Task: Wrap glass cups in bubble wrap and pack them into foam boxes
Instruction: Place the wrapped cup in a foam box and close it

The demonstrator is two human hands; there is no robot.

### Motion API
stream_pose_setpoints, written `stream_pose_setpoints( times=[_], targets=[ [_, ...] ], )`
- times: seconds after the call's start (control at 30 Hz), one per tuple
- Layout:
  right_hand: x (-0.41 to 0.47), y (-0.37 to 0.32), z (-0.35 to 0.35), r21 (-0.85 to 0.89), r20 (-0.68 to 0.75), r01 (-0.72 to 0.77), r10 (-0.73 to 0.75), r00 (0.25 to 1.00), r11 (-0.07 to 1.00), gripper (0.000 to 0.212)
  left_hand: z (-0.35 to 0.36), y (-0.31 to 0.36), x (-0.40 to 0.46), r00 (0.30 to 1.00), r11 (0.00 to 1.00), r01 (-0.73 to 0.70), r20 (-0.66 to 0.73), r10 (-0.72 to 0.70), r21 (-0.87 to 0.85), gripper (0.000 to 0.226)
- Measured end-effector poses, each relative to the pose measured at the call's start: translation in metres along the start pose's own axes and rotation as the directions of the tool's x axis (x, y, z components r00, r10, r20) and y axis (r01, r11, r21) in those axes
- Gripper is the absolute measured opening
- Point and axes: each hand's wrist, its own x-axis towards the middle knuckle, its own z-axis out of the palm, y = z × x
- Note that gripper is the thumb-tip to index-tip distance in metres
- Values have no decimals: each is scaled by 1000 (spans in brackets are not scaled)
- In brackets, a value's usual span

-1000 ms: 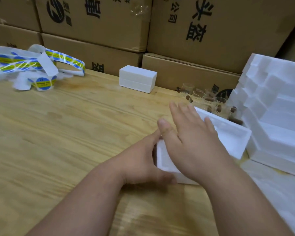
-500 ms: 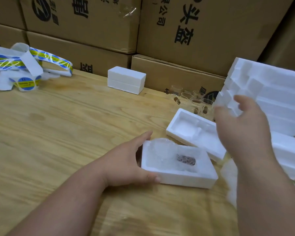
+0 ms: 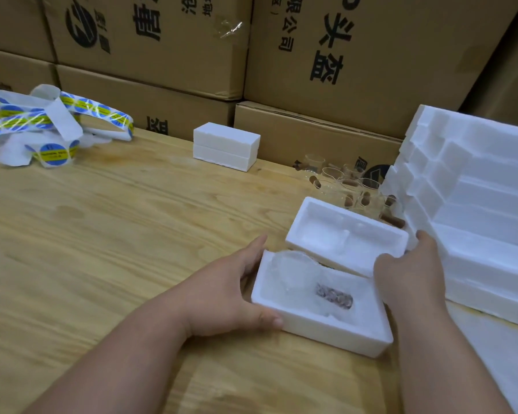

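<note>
Stacked cartons back a wooden table (image 3: 102, 234). Lower centre, the left hand (image 3: 222, 294) grips the foam box (image 3: 326, 330) holding the bubble-wrapped cup (image 3: 305, 282). Its empty foam lid (image 3: 347, 234) lies just up-right, long axis parallel; the right hand (image 3: 410, 273), nearer, curls round its end.

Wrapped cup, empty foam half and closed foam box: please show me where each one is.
wrapped cup (image 3: 311, 283), head view, on its bubble-wrapped body.
empty foam half (image 3: 322, 207), head view, on its far rim.
closed foam box (image 3: 225, 144), head view, on its front face.
</note>
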Motion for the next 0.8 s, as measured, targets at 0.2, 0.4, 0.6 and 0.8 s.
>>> stream_pose_setpoints(
  times=[0.2,0.4,0.6,0.8],
  targets=[
    [-6,-15,-6,40,78,209,-212,974,977,65,0,0,1,999,999,-11,-36,9,-48,152],
    [-9,-21,-7,29,265,299,-296,918,954,54,-3,-1,1,997,997,-19,-73,14,-70,153],
    [-10,-19,-10,33,312,384,-374,873,923,57,-1,4,3,988,994,-100,-122,95,-33,140],
    [-5,-23,-25,33,383,388,-370,846,921,57,0,6,2,980,991,-133,-152,127,-27,129]
  ],
)
